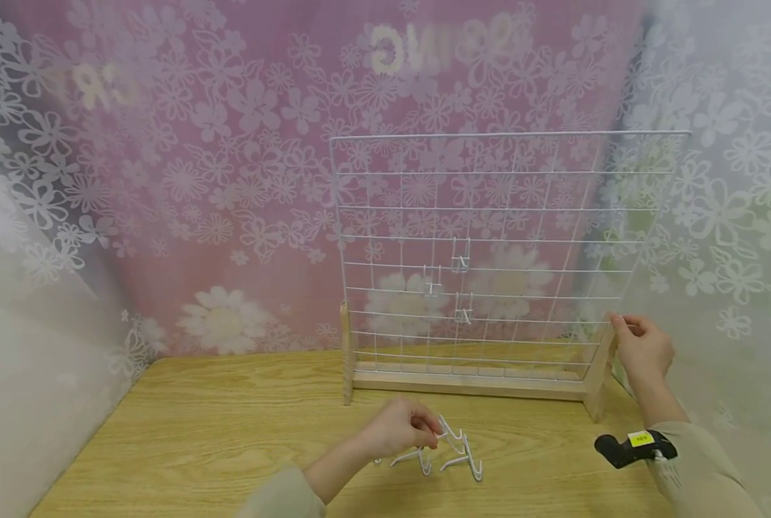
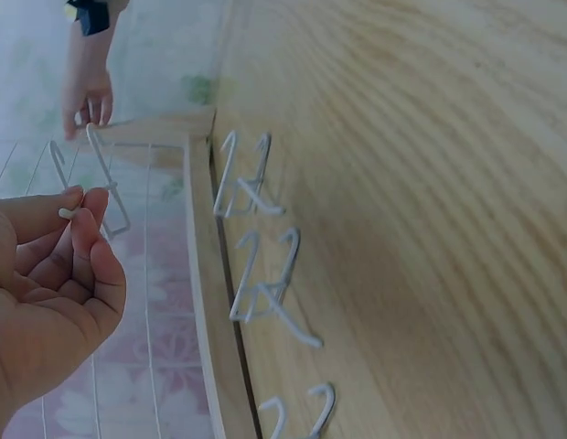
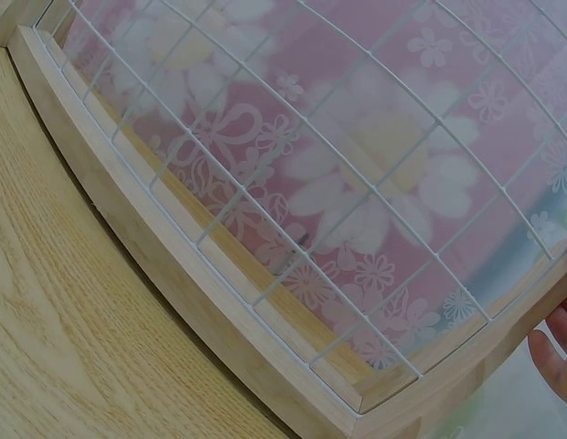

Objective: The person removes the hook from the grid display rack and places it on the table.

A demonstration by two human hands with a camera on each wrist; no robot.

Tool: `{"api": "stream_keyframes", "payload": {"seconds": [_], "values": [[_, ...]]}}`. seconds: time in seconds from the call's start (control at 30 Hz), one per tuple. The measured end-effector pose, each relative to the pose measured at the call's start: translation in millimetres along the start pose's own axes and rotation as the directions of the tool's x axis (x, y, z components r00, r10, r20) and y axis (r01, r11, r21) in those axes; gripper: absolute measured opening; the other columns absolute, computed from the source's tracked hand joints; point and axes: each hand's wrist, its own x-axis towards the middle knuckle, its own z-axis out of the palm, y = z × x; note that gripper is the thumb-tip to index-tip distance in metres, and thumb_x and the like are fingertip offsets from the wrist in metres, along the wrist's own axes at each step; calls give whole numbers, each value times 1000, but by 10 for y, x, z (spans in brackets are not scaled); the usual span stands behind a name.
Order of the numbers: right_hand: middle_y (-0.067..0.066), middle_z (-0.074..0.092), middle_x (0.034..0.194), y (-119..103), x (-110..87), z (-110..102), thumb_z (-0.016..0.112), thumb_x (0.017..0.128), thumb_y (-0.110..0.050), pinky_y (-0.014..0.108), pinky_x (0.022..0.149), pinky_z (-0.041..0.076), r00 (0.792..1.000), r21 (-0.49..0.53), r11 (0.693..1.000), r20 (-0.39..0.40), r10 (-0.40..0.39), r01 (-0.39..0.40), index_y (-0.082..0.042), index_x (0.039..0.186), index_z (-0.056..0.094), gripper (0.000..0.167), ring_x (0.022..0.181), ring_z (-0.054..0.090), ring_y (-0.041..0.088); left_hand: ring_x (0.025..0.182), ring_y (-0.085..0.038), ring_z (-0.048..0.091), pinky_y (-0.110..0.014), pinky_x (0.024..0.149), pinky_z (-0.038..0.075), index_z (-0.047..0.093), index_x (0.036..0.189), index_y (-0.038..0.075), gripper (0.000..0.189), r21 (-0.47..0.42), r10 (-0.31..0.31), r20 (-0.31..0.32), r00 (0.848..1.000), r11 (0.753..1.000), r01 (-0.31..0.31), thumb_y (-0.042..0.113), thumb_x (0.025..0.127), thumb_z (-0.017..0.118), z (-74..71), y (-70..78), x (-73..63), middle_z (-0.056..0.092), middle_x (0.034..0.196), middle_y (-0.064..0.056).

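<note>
My left hand (image 1: 394, 428) pinches a white wire hook (image 2: 110, 187) between thumb and fingertips, low over the table in front of the rack. Several more hooks (image 2: 274, 291) of the same kind lie on the tabletop beneath and beside it. A white wire grid (image 1: 508, 134) stands upright in a wooden base (image 1: 450, 385). Three hooks (image 1: 461, 265) hang near the grid's middle. At the right side, my right hand (image 1: 644, 349) grips the top of the wooden end post (image 1: 595, 385); only some of its fingers (image 3: 549, 352) show in the right wrist view.
The wood-grain table (image 1: 230, 410) runs beneath everything. A pink flowered curtain (image 1: 242, 216) hangs behind the rack, and a pale flowered curtain (image 1: 741, 237) stands close by on the right. A black strap (image 1: 631, 447) is on my right wrist.
</note>
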Motion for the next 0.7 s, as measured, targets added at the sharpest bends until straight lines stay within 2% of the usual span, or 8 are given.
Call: {"api": "stream_keyframes", "payload": {"seconds": [0.13, 0.37, 0.5, 0.7], "values": [[16, 59, 104, -12, 8, -1, 46, 94, -43, 15, 50, 39, 1000, -8, 1000, 0, -11, 11, 1, 121, 57, 52, 66, 45, 4, 65, -11, 61, -18, 55, 44, 69, 85, 3, 8, 7, 26, 16, 1000, 1000, -26, -2, 79, 68, 120, -16, 5, 66, 70, 2], [17, 58, 105, -19, 9, 7, 47, 94, -41, 14, 50, 38, 999, 0, 1000, -29, -13, 13, 0, 119, 58, 49, 72, 47, 11, 60, -6, 57, -15, 49, 41, 69, 87, -1, 8, 27, 77, 31, 997, 997, -78, -5, 81, 65, 327, -13, -1, 64, 68, 4], [19, 58, 105, -15, 0, -1, 47, 94, -41, 16, 52, 37, 1000, -9, 1000, -26, -16, 16, 1, 120, 57, 50, 78, 48, 17, 61, -2, 56, -15, 56, 46, 68, 86, -2, 7, 32, 94, 39, 995, 995, -96, -4, 80, 67, 459, -8, -17, 63, 69, 4], [24, 57, 109, -12, -28, 5, 46, 95, -39, 25, 57, 37, 1000, -5, 1000, -21, -20, 20, 3, 119, 56, 50, 90, 49, 27, 61, 3, 52, -14, 60, 46, 69, 82, 3, 6, 56, 97, 52, 994, 993, -100, -2, 78, 70, 642, -29, -36, 60, 67, 9]]}}
